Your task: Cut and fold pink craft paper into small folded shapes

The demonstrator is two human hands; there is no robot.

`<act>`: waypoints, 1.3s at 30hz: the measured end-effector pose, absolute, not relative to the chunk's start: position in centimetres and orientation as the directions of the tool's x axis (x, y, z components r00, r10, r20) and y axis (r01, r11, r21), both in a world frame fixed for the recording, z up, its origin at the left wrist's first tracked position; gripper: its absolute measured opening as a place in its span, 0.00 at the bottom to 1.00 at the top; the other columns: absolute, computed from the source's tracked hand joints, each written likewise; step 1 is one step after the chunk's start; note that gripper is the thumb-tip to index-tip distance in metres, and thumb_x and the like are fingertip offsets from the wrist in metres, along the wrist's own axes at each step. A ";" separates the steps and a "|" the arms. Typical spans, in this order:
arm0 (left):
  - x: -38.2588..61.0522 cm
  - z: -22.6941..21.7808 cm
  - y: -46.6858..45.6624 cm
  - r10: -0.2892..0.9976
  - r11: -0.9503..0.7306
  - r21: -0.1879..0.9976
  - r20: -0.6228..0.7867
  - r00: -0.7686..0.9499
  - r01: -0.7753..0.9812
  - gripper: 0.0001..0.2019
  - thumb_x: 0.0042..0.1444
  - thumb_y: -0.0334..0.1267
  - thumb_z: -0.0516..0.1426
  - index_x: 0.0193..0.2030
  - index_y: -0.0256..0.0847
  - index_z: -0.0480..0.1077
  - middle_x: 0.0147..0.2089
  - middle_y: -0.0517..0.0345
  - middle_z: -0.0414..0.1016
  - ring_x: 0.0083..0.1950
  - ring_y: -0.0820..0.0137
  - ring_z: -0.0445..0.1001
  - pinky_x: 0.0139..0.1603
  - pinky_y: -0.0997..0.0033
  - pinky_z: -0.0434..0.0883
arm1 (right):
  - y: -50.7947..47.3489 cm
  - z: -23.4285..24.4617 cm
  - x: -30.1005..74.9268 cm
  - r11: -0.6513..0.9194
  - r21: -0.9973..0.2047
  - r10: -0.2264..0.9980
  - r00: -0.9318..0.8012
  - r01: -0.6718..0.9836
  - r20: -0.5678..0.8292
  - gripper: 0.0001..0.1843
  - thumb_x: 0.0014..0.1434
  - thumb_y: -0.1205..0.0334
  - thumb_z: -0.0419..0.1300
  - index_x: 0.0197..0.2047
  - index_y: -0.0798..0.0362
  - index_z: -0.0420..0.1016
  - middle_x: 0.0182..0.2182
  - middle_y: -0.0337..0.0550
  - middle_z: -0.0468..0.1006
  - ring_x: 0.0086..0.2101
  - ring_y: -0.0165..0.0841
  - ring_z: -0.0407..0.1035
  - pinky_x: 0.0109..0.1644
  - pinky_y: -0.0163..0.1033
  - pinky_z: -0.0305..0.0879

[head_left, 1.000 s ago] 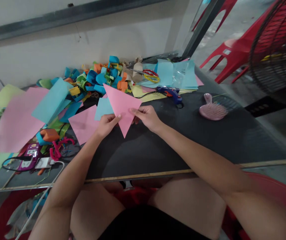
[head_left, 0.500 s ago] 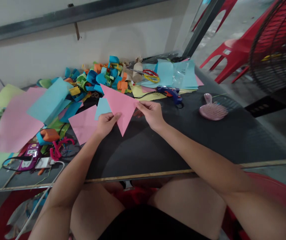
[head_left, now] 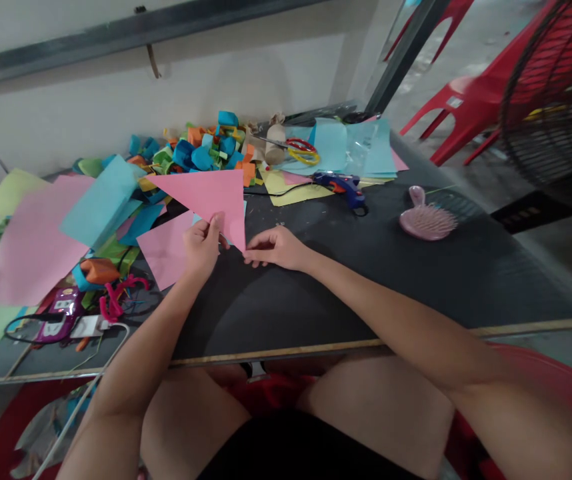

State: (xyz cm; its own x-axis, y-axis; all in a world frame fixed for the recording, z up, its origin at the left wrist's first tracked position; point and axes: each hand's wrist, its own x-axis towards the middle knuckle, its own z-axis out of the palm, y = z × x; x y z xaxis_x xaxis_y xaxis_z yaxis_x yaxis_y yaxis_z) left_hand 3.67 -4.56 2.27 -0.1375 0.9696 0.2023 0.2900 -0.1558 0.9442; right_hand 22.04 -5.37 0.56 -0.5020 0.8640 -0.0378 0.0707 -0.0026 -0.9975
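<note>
A pink paper triangle [head_left: 216, 197] is held up over the dark tabletop [head_left: 346, 293]. My left hand [head_left: 203, 247] pinches its lower slanting edge, thumb on the front face. At the bottom corner, the fingertips of my right hand [head_left: 279, 249] close on the paper's tip. Behind my left hand lies another pink sheet [head_left: 163, 250] on the table. Part of a light blue paper piece shows behind the triangle, mostly covered.
Coloured folded paper pieces [head_left: 201, 157] are heaped along the wall. Scissors [head_left: 302, 152], a blue glue gun [head_left: 343, 187] and a pink hairbrush [head_left: 426, 223] lie to the right. A purple device [head_left: 61, 310] with cables sits at left. A fan [head_left: 556, 100] stands at the right.
The pink triangle has turned, so its long point now aims left. My right hand has moved down and left from the right corner to the bottom corner; my left hand stays on the paper.
</note>
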 end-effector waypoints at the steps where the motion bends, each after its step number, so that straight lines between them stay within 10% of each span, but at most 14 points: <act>1: 3.7 2.1 -4.5 0.971 -0.154 0.951 0.196 -0.138 0.269 0.25 0.58 0.57 0.56 0.19 0.41 0.59 0.14 0.62 0.67 0.14 0.79 0.59 0.17 0.76 0.53 | -5.3 0.4 22.1 -0.008 -0.998 0.865 -0.501 0.064 -0.038 0.16 0.48 0.51 0.69 0.33 0.56 0.80 0.29 0.46 0.83 0.25 0.28 0.76 0.25 0.30 0.68; 18: 4.2 1.8 -5.0 0.959 -0.156 0.936 0.221 -0.179 0.316 0.24 0.59 0.55 0.55 0.20 0.41 0.61 0.16 0.61 0.69 0.18 0.78 0.65 0.20 0.75 0.58 | -5.5 1.1 22.0 -0.032 -0.999 0.914 -0.405 -0.001 -0.029 0.17 0.48 0.50 0.69 0.32 0.56 0.77 0.28 0.44 0.81 0.24 0.27 0.73 0.23 0.29 0.66; 39: 0.6 3.2 -1.3 0.885 -0.281 0.952 0.209 -0.416 -0.119 0.21 0.55 0.51 0.62 0.20 0.39 0.65 0.15 0.68 0.59 0.13 0.83 0.55 0.15 0.77 0.50 | -3.3 0.8 24.7 0.108 -0.994 0.971 -0.218 0.024 0.100 0.15 0.43 0.54 0.69 0.21 0.55 0.71 0.16 0.39 0.75 0.18 0.25 0.67 0.22 0.31 0.65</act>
